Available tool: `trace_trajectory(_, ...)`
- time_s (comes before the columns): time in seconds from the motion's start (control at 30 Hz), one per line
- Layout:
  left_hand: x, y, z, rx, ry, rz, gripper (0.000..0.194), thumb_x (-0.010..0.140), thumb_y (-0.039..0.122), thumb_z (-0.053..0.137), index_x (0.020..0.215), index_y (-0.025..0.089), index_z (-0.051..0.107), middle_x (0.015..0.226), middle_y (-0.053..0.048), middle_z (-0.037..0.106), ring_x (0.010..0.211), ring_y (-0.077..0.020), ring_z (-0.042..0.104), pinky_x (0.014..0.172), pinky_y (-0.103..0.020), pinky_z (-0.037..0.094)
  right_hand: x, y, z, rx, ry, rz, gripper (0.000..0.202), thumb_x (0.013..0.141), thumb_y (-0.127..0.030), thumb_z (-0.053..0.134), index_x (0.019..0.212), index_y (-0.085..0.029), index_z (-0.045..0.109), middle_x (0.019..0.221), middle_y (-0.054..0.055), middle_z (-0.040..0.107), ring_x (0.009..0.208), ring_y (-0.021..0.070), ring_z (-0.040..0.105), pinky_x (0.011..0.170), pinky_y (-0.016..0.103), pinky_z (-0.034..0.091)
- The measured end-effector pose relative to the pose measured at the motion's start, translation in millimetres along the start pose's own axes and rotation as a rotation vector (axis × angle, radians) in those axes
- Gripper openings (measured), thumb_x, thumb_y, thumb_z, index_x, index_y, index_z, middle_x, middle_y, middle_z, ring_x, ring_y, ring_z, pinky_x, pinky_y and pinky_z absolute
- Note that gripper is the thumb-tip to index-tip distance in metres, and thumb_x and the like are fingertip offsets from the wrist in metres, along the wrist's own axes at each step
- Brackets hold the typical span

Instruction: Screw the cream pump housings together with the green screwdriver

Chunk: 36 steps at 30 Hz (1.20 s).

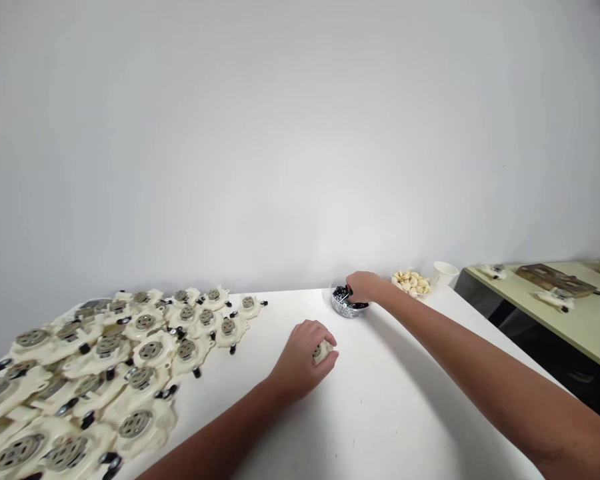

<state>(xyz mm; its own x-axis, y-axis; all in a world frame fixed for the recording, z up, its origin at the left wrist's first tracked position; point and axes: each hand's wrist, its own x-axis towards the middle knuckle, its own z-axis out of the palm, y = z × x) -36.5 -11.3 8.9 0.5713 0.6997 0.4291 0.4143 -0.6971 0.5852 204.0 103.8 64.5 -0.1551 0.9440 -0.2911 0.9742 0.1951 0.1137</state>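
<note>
My left hand (307, 353) rests at the middle of the white table, its fingers curled round a cream plastic part (322, 351) with a grey round centre. Most of that part is hidden by the hand. Farther back, my right hand (364, 287) reaches into a clear round bowl (349, 311) of small black and metallic pieces. Its fingertips are down among the pieces, with a black one (342, 293) near them. Whether the fingers pinch a piece is too small to tell.
Many cream plastic parts (145, 323) with grey discs and black knobs are piled on the left. Behind my right arm stand a container of cream round pieces (411, 283) and a white cup (444, 273). A yellowish table (555, 303) at right holds a brown block (555, 279).
</note>
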Motion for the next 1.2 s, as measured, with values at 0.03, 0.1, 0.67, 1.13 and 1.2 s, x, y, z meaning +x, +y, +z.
trace_trajectory(0.03,0,-1,0.3,-0.004,0.001,0.005,0.013,0.087,0.014,0.063,0.093,0.024,0.060,0.094,-0.001,0.064,0.093,-0.0211,0.057,0.089,-0.038,0.043,0,-1,0,-0.011,-0.015,0.019,0.033,0.100,-0.033,0.066,0.127,-0.015,0.063,0.126,0.010,0.066,0.106,0.0238,0.069,0.090,0.044,0.059)
trace_trajectory(0.1,-1,-2,0.7,-0.008,0.003,0.013,0.013,0.087,0.013,0.064,0.093,0.024,0.060,0.094,-0.001,0.064,0.093,-0.0211,0.057,0.089,-0.037,0.043,0,-2,-1,-0.027,-0.030,0.043,0.033,0.100,-0.033,0.066,0.128,-0.016,0.063,0.127,0.011,0.066,0.107,0.0243,0.068,0.091,0.044,0.059)
trace_trajectory(0.67,-4,1,-0.1,-0.033,-0.017,0.040,0.011,0.088,0.014,0.063,0.094,0.024,0.061,0.095,-0.003,0.064,0.095,-0.0223,0.057,0.089,-0.038,0.044,-6,-5,2,0.028,0.015,0.051,0.032,0.101,-0.033,0.065,0.128,-0.017,0.063,0.129,0.010,0.065,0.109,0.0242,0.068,0.092,0.045,0.058)
trace_trajectory(1.13,-5,1,-0.5,-0.026,-0.019,0.050,0.010,0.089,0.015,0.063,0.093,0.024,0.061,0.095,-0.004,0.065,0.094,-0.0231,0.057,0.088,-0.040,0.045,-31,1,-1,0.116,0.109,-0.028,0.029,0.102,-0.034,0.063,0.125,-0.017,0.064,0.125,0.009,0.067,0.104,0.0225,0.069,0.089,0.043,0.059)
trace_trajectory(1.2,-4,1,-0.5,-0.028,-0.018,0.048,0.010,0.088,0.015,0.063,0.093,0.024,0.061,0.095,-0.003,0.065,0.095,-0.0230,0.057,0.089,-0.040,0.044,-32,10,-7,0.135,0.135,-0.025,0.029,0.102,-0.034,0.063,0.125,-0.017,0.064,0.125,0.009,0.067,0.104,0.0223,0.069,0.089,0.043,0.059)
